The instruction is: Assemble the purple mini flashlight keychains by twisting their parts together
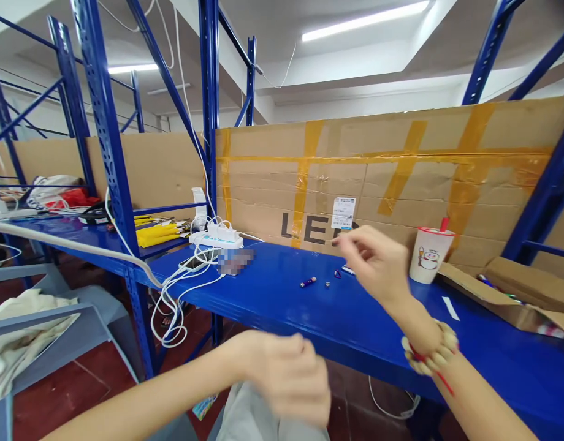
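My right hand is raised over the blue table, its fingers closed in a pinch. A tiny thin piece pokes out at the fingertips, too small to name. Closer to me, in front of the table edge and above my lap, my left hand is curled and blurred by motion; whatever it holds is hidden. On the tabletop lie a short purple cylinder, a small metal bit and a small dark blue clip-like piece. Partly behind my right hand is a slim blue-and-white item.
A white cup with a red straw stands right of my hand, beside an open cardboard box. A white strip lies near it. Leftward are a power strip, tangled white cables and yellow packets. Cardboard walls the back.
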`<state>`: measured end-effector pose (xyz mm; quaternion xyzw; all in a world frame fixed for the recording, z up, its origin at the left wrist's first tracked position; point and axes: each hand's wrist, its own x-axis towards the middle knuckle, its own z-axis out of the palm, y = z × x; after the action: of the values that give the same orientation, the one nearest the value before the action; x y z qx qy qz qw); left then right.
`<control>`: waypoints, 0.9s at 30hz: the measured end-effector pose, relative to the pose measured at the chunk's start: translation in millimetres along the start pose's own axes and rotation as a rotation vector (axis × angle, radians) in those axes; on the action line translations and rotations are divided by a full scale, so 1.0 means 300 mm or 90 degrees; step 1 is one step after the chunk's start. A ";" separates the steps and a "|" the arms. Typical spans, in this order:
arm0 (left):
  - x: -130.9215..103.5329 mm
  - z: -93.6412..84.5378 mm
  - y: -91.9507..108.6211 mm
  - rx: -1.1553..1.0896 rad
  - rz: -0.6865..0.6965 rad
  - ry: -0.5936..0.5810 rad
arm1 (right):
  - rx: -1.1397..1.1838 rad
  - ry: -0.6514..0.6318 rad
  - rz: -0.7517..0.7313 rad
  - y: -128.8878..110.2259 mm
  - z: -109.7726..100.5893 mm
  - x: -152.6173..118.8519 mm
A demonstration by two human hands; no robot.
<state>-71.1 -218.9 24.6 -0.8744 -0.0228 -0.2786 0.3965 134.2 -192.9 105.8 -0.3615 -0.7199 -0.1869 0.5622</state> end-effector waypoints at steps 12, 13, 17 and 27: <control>0.031 0.529 -0.279 -0.228 -0.709 -0.171 | 0.038 -0.600 0.494 0.398 0.301 -0.121; 0.018 0.531 -0.276 -0.235 -0.701 -0.170 | 0.046 -0.582 0.494 0.400 0.304 -0.130; -0.009 0.518 -0.283 -0.236 -0.770 -0.138 | 0.082 -0.558 0.525 0.419 0.294 -0.149; 0.073 0.547 -0.275 -0.312 -0.819 -0.265 | 0.107 -0.539 0.459 0.453 0.270 -0.163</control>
<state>2.8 -50.5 4.8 -0.7866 -0.5452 -0.2820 -0.0666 184.1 -62.6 16.8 -0.5823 -0.7259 0.2366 0.2793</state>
